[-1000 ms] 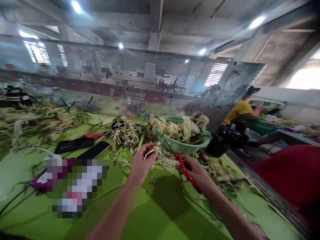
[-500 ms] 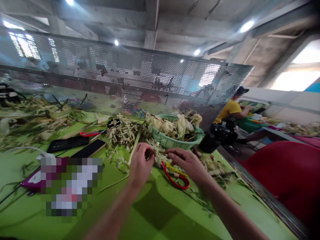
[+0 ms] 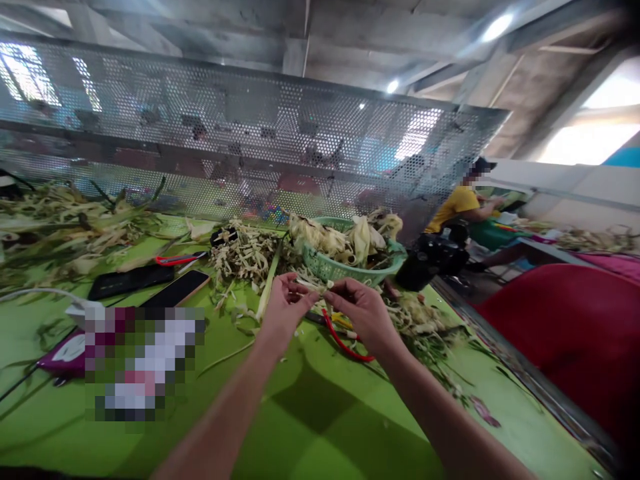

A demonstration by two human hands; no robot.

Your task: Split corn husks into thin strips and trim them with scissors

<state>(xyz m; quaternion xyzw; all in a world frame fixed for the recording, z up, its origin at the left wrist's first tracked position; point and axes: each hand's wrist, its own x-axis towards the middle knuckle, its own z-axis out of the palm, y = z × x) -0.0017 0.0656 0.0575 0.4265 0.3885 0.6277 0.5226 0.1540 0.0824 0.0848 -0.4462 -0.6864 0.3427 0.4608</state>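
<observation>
My left hand and my right hand meet above the green table, fingertips pinched together on a small pale strip of dried husk. Most of the strip is hidden by the fingers. Just behind them stands a green plastic basket heaped with pale dried husks. Left of it lies a pile of small knotted husk pieces. A tool with red and yellow handles rests on the table under my right hand, which partly covers it. Loose husk scraps lie to the right.
At left are two dark phones, a red-handled tool, a purple power strip with a white plug, and a large husk heap. A perforated metal screen closes the back. A person in yellow sits beyond; a red chair stands right.
My right hand has moved left to my left hand, and both now pinch the pale strip together. The view has shifted slightly downward.
</observation>
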